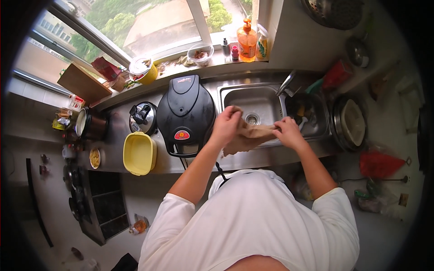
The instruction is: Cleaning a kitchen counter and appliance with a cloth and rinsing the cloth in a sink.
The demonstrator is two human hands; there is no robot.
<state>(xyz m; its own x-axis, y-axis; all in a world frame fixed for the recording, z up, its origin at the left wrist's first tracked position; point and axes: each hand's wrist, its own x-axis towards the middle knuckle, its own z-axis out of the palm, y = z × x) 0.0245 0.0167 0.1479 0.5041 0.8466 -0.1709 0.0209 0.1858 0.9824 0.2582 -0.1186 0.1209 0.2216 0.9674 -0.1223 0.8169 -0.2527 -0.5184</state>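
Note:
A brown cloth (249,138) is stretched between my two hands over the front edge of the stainless steel sink (252,96). My left hand (228,123) grips its left end, close beside a black electric griddle (185,111) with a closed lid. The cloth's right edge is pinched in the fingers of my right hand (288,131). The bottom of the cloth hangs near the counter's front. Behind the sink rim stands a metal faucet (286,84), between the two basins.
Left of the griddle are a pot lid (143,118), a yellow plastic basin (139,154) and a plate of food (95,158). An orange soap bottle (247,42) and a clear bowl (200,56) stand on the windowsill. Stacked basins (351,122) lie to the right.

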